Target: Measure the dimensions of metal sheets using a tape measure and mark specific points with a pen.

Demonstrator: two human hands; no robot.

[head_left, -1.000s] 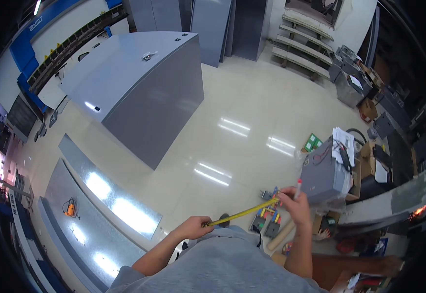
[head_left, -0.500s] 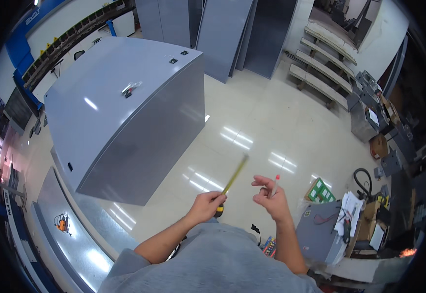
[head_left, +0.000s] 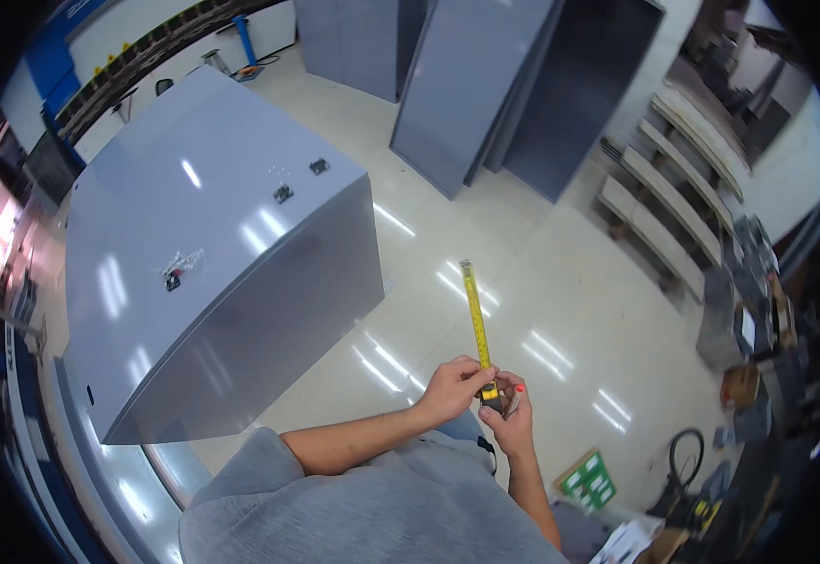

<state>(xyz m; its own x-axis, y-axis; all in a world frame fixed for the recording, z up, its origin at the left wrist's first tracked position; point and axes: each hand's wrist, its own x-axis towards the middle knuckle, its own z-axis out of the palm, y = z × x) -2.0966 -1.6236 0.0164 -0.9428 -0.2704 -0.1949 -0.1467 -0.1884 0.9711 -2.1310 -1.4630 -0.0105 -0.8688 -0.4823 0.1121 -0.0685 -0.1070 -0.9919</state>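
"What takes up the most room?"

"A huge grey sheet-metal box (head_left: pixel 231 235), smooth and glossy, left of the person. Beyond it lean flat grey metal panels (head_left: pixel 471 85), with pale slab-like steps (head_left: pixel 669 193) off to their right."

"Any writing on the big equipment?"

"Some. A blue-and-white machine (head_left: pixel 48 70) stands at the upper left, a scrap of lettering cut off at the rim. Lower down, a long blue-and-white beam (head_left: pixel 9 352) carries pale characters, small and bent by the lens."

"And smaller things?"

"A flat green carton with white patches (head_left: pixel 589 479) lies at lower right; I can't make out its print. Small black metal fittings (head_left: pixel 283 194) sit on the box's top, one group beside crumpled clear plastic (head_left: pixel 186 261)."

"Where are the hands?"

"Together in front of the body, just touching or nearly so. The left hand (head_left: pixel 457 388) pinches the blade of a yellow-and-black tape measure (head_left: pixel 480 338) close to its case. The right hand (head_left: pixel 512 418) curls around that case, some fingers hidden."

"Where does the tape point?"

"Away from the person, hooked end above the shiny floor (head_left: pixel 560 282), clear of the box. Its dark graduations show, the figures too tiny to read."

"Smallest in hand?"

"A slim pale marker with a red end (head_left: pixel 514 402), tucked in the right hand."
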